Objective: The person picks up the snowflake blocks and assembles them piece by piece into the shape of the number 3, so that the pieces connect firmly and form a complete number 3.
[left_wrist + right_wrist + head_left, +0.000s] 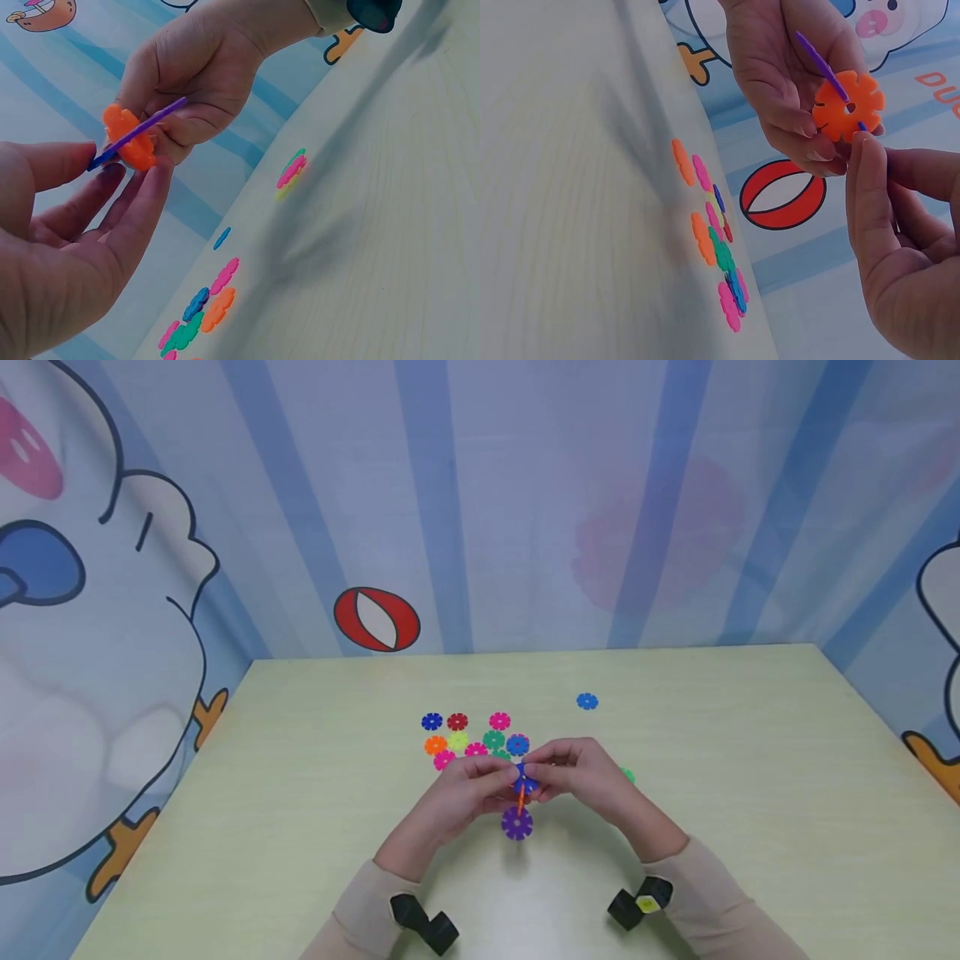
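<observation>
In the head view, your left hand (pixel 478 787) and right hand (pixel 576 774) are meeting above the pale, faintly grained tabletop (pixel 300 793), both pinching a blue disc (pixel 524 785) between thumb and fingers from opposite sides. Below it an orange disc (pixel 521 800) is showing edge-on, and a purple disc (pixel 517 823) is hanging lowest, its round, notched face turned toward you. All three are looking thin, flat and plastic. Beyond your hands, loose discs (pixel 457 741) in pink, green, red, orange and yellow are lying close together, while a lone azure disc (pixel 587 701) is resting well apart. Beige sleeves (pixel 375 902) are covering your forearms, and a striped cloth-like backdrop (pixel 517 485) is rising behind the table.

In the left wrist view, your left thumb and a finger are pinching the blue disc's edge; your other fingers are lying close beside the orange disc. The purple disc is appearing as a thin bar crossing the tilted orange one. This view is also revealing a pink disc (pixel 292 172) overlapping green and yellow, largely hidden from the head camera.

In the right wrist view, the orange disc is facing you, displaying its centre hole and slotted, scalloped rim, with the purple disc standing crosswise against it. Your right fingertips are pressing together at the blue disc's narrow visible edge.
</observation>
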Available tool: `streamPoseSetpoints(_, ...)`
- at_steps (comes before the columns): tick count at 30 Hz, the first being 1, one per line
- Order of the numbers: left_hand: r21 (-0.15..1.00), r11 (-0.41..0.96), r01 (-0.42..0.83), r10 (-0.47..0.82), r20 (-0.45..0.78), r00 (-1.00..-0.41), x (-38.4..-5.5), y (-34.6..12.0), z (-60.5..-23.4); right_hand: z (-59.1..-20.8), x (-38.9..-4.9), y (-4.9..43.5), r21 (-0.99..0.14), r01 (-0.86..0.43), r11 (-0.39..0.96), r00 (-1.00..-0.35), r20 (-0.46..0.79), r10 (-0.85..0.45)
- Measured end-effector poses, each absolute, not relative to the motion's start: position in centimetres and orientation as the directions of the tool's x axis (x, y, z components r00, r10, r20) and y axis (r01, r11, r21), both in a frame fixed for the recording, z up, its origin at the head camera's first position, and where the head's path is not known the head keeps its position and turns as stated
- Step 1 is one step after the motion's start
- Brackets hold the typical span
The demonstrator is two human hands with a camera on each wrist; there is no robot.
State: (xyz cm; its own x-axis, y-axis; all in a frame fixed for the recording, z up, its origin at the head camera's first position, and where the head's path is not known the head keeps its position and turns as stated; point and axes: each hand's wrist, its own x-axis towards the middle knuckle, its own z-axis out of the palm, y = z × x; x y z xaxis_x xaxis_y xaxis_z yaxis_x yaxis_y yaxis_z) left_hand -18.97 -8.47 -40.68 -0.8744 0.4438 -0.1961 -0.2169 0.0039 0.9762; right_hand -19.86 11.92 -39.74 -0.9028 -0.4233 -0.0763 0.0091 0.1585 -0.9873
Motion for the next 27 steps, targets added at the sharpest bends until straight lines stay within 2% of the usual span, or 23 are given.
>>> streamPoseSetpoints(10, 0.978, 0.000, -0.207, 0.457, -0.184, -0.870, -18.9, -8.4, -40.7, -39.8, -19.9, 12.2, -0.984, 0.023, 0.178, -0.884, -0.103, -0.455)
streamPoseSetpoints(19, 0.982, 0.058, -0.181, 0.448, -0.188, -0.874, -18.8, -8.4, -40.7, -39.9, -20.0, 12.5, -0.981, 0.012, 0.192, -0.868, -0.106, -0.485)
streamPoseSetpoints(27, 0.981, 0.082, -0.174, 0.417, -0.193, -0.888, -18.6, -8.3, -40.6, -39.2, -20.5, 13.5, -0.962, -0.059, 0.268, -0.862, -0.086, -0.500)
